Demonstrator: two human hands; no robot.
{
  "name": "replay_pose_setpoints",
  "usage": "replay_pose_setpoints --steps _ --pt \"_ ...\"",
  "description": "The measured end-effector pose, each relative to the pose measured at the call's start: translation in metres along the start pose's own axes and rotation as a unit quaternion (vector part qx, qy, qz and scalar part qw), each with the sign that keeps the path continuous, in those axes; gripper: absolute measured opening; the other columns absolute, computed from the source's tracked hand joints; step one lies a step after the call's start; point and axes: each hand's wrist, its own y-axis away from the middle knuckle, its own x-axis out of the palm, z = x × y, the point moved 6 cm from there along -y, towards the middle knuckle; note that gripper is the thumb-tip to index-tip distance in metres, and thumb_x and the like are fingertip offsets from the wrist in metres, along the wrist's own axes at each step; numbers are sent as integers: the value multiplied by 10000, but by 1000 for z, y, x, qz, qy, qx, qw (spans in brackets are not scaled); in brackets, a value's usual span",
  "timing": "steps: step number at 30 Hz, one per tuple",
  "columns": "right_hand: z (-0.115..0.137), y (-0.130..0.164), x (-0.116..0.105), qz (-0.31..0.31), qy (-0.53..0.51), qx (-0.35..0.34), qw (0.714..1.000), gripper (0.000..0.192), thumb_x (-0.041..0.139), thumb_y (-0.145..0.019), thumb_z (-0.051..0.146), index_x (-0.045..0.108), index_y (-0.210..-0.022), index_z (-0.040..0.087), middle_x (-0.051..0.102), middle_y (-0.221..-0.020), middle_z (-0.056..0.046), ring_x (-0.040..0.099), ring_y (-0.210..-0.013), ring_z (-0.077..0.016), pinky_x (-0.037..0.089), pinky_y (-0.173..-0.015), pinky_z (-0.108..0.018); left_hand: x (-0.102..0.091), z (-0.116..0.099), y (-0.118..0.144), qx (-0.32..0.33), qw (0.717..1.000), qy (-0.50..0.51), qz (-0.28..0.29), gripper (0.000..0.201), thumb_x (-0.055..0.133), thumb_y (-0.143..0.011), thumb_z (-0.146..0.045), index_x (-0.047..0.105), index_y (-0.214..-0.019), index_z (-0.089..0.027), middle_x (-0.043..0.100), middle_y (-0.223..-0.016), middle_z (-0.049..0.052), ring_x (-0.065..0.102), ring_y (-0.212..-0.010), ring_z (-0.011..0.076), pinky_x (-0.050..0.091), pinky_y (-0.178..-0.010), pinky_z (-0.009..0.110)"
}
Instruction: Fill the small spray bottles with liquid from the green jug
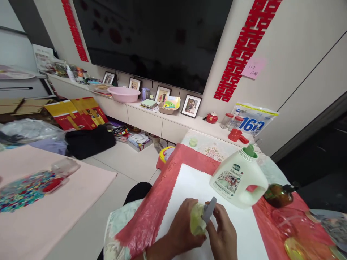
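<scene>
the left hand point(184, 225) grips a small pale green bottle point(197, 218) over the white mat point(189, 184) while the right hand point(223, 231) pinches its grey cap point(209, 210), so a slipping twist could likely spill liquid or knock the nearby white jug point(240, 178).

The pale green bottle point(197, 218) held in the left hand point(183, 225) looks like soft, translucent plastic with a dull sheen; the grey cap point(209, 210) at the right hand point(223, 233) is matt plastic. The white jug point(240, 178) is smooth, semi-gloss plastic with a printed paper label. The white sheet point(189, 184) is matt and smooth; the red cloth point(151, 213) is woven with a pinked edge. The brown bottle point(278, 195) is glossy.
</scene>
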Motion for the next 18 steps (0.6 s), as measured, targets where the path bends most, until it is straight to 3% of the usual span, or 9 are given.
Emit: replay_pose_setpoints --steps 6,12,18 --pt "5 2 5 -1 51 -43 998 296 525 -1031 308 556 -1323 266 573 -1274 -20 589 -1170 -139 526 -941 -196 3 6 3 -21 1000 2 9 580 804 -578 -263 583 -1112 -214 619 -1060 69 595 -961 283 529 -877 446" --pt "18 5 9 -48 42 17 998 300 453 -1046 354 558 -1296 227 566 -1270 -43 552 -1190 -182 460 -987 -272 3 4 2 -3 1000 -11 8 506 787 -617 -308 597 -1077 -214 621 -1034 75 595 -942 279 527 -870 440" --pt "14 4 8 -54 12 92 994 307 501 -1015 429 613 -1224 236 615 -1197 -11 597 -1086 -173 457 -906 -248 5 7 1 10 1000 3 8 530 752 -626 -288 596 -1128 -222 630 -1034 87 593 -972 301 509 -913 473"
